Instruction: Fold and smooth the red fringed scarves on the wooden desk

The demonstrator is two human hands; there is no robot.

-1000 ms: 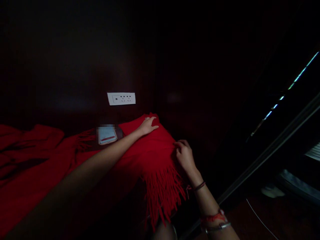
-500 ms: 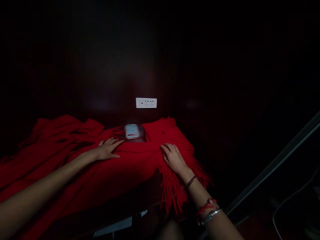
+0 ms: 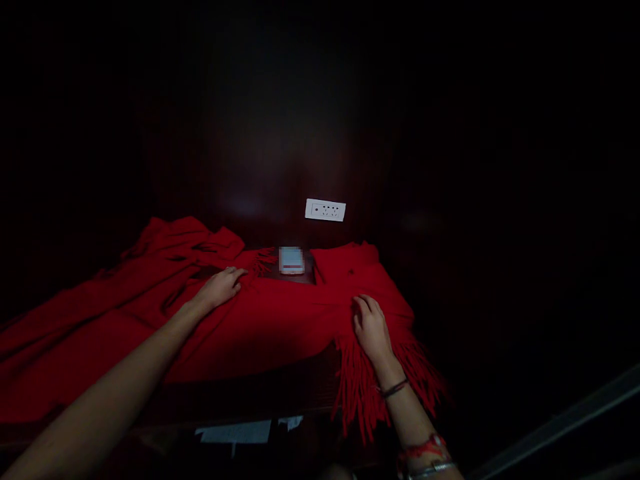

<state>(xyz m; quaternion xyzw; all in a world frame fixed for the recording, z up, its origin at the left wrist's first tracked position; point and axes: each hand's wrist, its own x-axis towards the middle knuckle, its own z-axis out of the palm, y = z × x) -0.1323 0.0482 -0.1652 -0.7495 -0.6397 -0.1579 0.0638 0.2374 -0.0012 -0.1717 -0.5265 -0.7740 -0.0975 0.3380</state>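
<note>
A red fringed shawl [image 3: 280,327] lies spread over a dark surface in a very dim room. My left hand [image 3: 223,287] rests on the shawl near its far edge, fingers stretched out towards a fringe. My right hand [image 3: 370,327] lies on the shawl's right end, just above the hanging tassels [image 3: 370,393], with its fingers curled onto the cloth. A phone [image 3: 291,260] with a lit screen lies on the bare surface beyond the shawl, between my hands.
A white socket plate [image 3: 325,211] is set in the dark wall behind the phone. The shawl bunches up at the far left [image 3: 170,243]. White paper scraps [image 3: 235,432] show below the front edge. A pale rail [image 3: 565,427] runs at the lower right.
My left hand came back from the shawl's far right corner to the left of the phone. My right hand stayed on the right end. The camera view swung left and pulled back.
</note>
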